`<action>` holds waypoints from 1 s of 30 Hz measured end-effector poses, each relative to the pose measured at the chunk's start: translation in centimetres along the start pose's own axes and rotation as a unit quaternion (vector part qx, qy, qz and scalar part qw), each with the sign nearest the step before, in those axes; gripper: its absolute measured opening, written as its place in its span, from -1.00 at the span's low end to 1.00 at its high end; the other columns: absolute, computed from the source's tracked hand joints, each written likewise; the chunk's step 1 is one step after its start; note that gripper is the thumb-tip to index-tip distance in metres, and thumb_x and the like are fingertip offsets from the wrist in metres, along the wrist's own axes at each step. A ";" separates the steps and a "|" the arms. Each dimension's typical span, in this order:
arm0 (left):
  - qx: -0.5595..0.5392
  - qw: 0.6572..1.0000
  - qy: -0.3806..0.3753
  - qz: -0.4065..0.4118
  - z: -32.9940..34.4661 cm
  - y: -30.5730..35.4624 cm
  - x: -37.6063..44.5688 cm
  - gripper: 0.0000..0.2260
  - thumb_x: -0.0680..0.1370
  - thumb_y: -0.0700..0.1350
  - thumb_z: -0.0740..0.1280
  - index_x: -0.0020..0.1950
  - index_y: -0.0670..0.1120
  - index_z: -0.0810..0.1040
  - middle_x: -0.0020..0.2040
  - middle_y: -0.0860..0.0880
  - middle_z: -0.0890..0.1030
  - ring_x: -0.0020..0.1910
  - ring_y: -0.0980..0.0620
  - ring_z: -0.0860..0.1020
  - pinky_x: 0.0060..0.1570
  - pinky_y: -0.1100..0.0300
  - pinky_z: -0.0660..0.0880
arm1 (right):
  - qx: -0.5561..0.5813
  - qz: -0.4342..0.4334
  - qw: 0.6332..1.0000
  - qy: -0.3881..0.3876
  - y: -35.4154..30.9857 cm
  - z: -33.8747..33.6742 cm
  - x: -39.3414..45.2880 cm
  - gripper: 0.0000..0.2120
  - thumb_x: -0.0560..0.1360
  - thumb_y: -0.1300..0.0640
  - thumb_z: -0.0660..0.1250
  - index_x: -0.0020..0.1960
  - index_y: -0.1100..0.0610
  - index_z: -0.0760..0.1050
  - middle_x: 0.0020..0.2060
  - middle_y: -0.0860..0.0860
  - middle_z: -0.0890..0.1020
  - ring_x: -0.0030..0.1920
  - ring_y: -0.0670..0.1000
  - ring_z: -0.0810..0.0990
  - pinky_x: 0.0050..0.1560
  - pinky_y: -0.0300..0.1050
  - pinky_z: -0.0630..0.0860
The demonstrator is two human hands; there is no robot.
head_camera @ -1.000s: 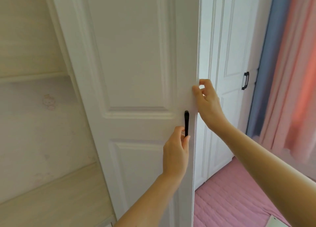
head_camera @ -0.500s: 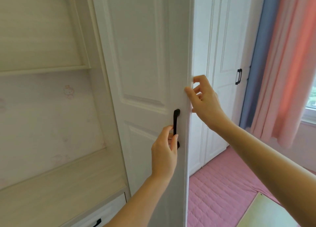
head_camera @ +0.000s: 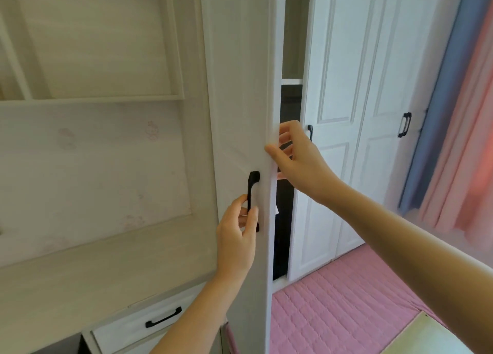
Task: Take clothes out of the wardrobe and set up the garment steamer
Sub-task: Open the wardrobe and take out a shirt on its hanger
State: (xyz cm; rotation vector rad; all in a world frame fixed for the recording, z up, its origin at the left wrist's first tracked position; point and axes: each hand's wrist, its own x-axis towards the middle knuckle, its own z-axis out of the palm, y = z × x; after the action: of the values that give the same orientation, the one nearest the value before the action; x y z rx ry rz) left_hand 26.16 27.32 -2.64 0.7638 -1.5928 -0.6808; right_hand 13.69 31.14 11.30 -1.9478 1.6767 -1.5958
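Here the left hand (head_camera: 236, 243) curls round the upright black handle (head_camera: 253, 193), the right hand (head_camera: 296, 159) pinches the wardrobe door (head_camera: 240, 113) edge just above; dark clothes (head_camera: 282, 220) hang rightward, nearer the right hand.

A single head-worn view, wide-angle, looks forward and slightly down at the wardrobe door (head_camera: 240, 113) from close range, near enough that the door's free edge runs top to bottom through the centre of the frame; left of the door, a shelf unit (head_camera: 93, 97) curves under lens distortion; right of the door, a closed door panel (head_camera: 346, 113) and curtains (head_camera: 453, 113) recede; below the door, pink bedding (head_camera: 333, 308) fills the lower right; no second view exists to overlap.
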 end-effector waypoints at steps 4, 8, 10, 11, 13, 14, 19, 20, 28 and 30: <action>-0.022 0.999 0.015 -0.020 -1.5 0.4 -0.4 -0.71 0.53 0.00 0.35 0.25 0.07 0.49 -0.08 0.09 0.62 -0.09 0.20 0.58 -0.11 0.43 0.49 | 0.049 0.001 0.997 -0.054 -0.1 1.0 0.3 -0.71 0.56 0.04 0.28 0.23 0.03 0.30 0.07 -0.08 0.51 0.05 -0.02 0.59 -0.06 -0.04 0.65; -0.032 0.998 0.036 -0.041 -2.6 0.8 -0.6 -0.69 0.49 -0.04 0.42 0.18 0.18 0.46 -0.15 0.06 0.62 -0.14 0.21 0.58 -0.15 0.41 0.50 | 0.077 -0.013 0.991 -0.109 0.3 1.9 0.2 -0.62 0.57 0.04 0.26 0.36 0.03 0.28 0.19 -0.10 0.48 0.13 -0.05 0.57 0.00 -0.08 0.63; -0.029 0.997 0.046 -0.050 -3.1 0.8 -0.7 -0.69 0.47 -0.03 0.44 0.12 0.24 0.45 -0.19 0.11 0.61 -0.14 0.21 0.58 -0.13 0.37 0.51 | 0.089 -0.021 0.988 -0.123 0.5 2.5 0.0 -0.58 0.58 0.05 0.25 0.40 0.00 0.25 0.23 -0.10 0.46 0.15 -0.06 0.57 0.02 -0.10 0.62; -0.025 0.997 0.047 -0.053 -3.3 0.8 -0.7 -0.69 0.46 -0.02 0.44 0.12 0.24 0.46 -0.19 0.13 0.61 -0.13 0.21 0.58 -0.11 0.34 0.53 | 0.097 -0.024 0.987 -0.126 0.6 2.8 -0.1 -0.57 0.58 0.05 0.25 0.42 -0.01 0.24 0.26 -0.08 0.46 0.16 -0.05 0.56 0.03 -0.09 0.62; -0.011 0.997 0.046 -0.055 -3.5 0.8 -0.8 -0.68 0.46 0.00 0.44 0.18 0.18 0.50 -0.15 0.14 0.63 -0.10 0.18 0.59 -0.06 0.26 0.56 | 0.107 -0.030 0.986 -0.124 0.8 3.2 -0.3 -0.55 0.59 0.07 0.24 0.44 -0.01 0.22 0.30 -0.05 0.45 0.19 -0.05 0.55 0.04 -0.09 0.62; -0.002 0.997 0.047 -0.054 -3.6 0.9 -0.8 -0.67 0.46 0.00 0.43 0.21 0.14 0.51 -0.13 0.13 0.63 -0.09 0.17 0.59 -0.04 0.22 0.57 | 0.110 -0.035 0.986 -0.122 0.9 3.3 -0.3 -0.54 0.59 0.07 0.23 0.45 0.00 0.21 0.31 -0.04 0.44 0.20 -0.05 0.54 0.04 -0.10 0.62; 0.015 0.996 0.066 -0.056 -2.9 1.4 -1.1 -0.65 0.48 0.00 0.43 0.26 0.07 0.52 -0.09 0.10 0.64 -0.05 0.15 0.59 -0.01 0.12 0.59 | 0.115 -0.056 0.985 -0.115 1.3 3.1 -0.5 -0.53 0.60 0.07 0.22 0.47 0.02 0.20 0.33 -0.04 0.44 0.22 -0.08 0.52 0.06 -0.10 0.61; 0.019 0.996 0.071 -0.059 -2.7 1.4 -1.2 -0.66 0.48 -0.01 0.42 0.25 0.07 0.52 -0.08 0.12 0.64 -0.03 0.15 0.59 0.01 0.10 0.58 | 0.112 -0.058 0.985 -0.116 1.5 3.0 -0.5 -0.54 0.60 0.06 0.22 0.47 0.02 0.21 0.33 -0.05 0.44 0.22 -0.08 0.52 0.09 -0.07 0.60; 0.060 0.986 0.154 -0.037 -1.0 1.7 -2.9 -0.66 0.51 -0.04 0.40 0.28 0.01 0.52 0.13 0.16 0.60 0.13 0.13 0.57 0.15 -0.01 0.53 | -0.032 -0.155 0.975 -0.155 3.9 1.2 -0.5 -0.48 0.59 0.06 0.23 0.50 0.05 0.15 0.43 -0.07 0.35 0.37 -0.09 0.38 0.33 -0.09 0.39; 0.094 0.979 0.180 0.003 -0.2 2.2 -3.1 -0.63 0.52 -0.11 0.39 0.32 -0.03 0.48 0.19 0.11 0.55 0.18 0.09 0.53 0.14 -0.01 0.53 | -0.046 -0.151 0.975 -0.158 4.9 0.1 -0.3 -0.49 0.60 0.05 0.22 0.49 0.07 0.17 0.42 -0.03 0.37 0.38 -0.04 0.38 0.36 -0.05 0.37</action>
State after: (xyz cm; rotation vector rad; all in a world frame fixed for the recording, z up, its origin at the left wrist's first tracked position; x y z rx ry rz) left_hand 26.43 31.08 -2.75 0.9616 -1.3362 -0.3639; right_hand 10.62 29.43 7.82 -2.4468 1.4045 -1.2134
